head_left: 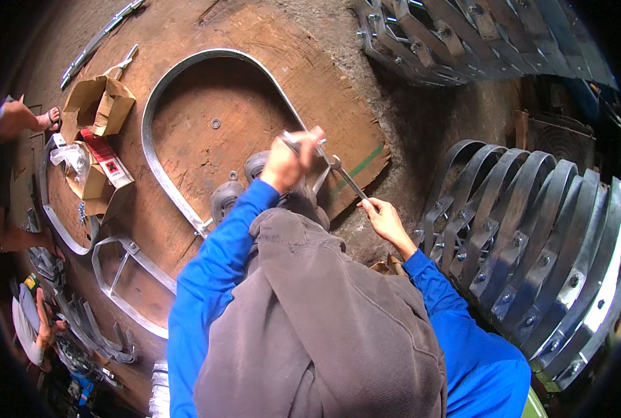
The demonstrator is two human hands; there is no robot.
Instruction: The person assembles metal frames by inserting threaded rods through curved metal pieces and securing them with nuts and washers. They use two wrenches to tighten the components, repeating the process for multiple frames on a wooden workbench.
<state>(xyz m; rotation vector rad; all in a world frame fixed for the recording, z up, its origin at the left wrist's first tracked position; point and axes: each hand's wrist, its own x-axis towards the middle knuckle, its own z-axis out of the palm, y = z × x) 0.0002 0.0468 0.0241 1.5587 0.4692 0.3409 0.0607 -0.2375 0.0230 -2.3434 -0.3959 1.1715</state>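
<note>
A large teardrop-shaped steel band (149, 139) lies on a worn wooden board (338, 90) in front of me. My right hand (387, 221) grips the shaft of an open-ended wrench (352, 184), whose jaw sits at the band's right side, close to my left fingers. My left hand (284, 164) is closed around a shiny metal tool (291, 142), of which only a short end shows; its kind is hidden. A small washer (215, 123) rests on the wood inside the band. My shoes (225, 200) stand at the band's near end.
Rows of bolted steel bands (533, 237) stand at the right, with more bent bands (463, 35) at the top right. Open cardboard boxes (108, 104), a red-and-white box (108, 159) and another band (122, 303) lie left. Other people's limbs (21, 120) show at the far left.
</note>
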